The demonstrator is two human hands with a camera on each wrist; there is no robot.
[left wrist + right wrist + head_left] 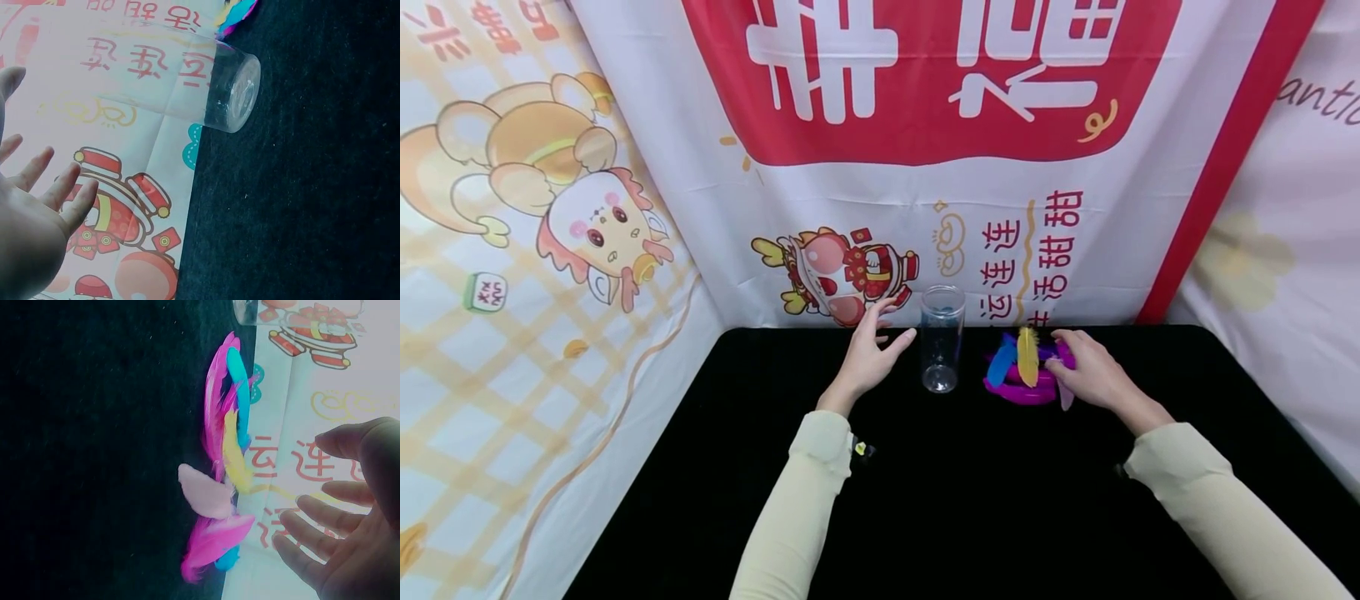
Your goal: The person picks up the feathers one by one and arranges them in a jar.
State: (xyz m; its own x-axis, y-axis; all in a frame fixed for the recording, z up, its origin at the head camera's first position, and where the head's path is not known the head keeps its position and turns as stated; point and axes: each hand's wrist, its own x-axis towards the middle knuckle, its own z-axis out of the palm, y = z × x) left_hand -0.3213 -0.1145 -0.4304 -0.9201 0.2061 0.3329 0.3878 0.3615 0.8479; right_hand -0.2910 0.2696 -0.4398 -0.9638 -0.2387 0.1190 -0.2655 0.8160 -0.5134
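In the head view, a tall clear cup (942, 354) stands upright a little right of the middle. It is on the black cloth (925, 508), near the back wall hanging (940, 150). I think it stands on its flat bottom so it won't roll, with its mouth facing up.

Right of the cup is a loose heap of feathers (1019, 393): pink, blue, yellow and purple. They are probably bunched there so such light things stay together.

The left hand (867, 360), left of the cup, has its fingers spread and the thumb held away. It holds nothing and is apart from the cup. The right hand (1093, 373), at the heap's right edge, has spread fingers too, with nothing pinched. I can't tell if it touches a feather.
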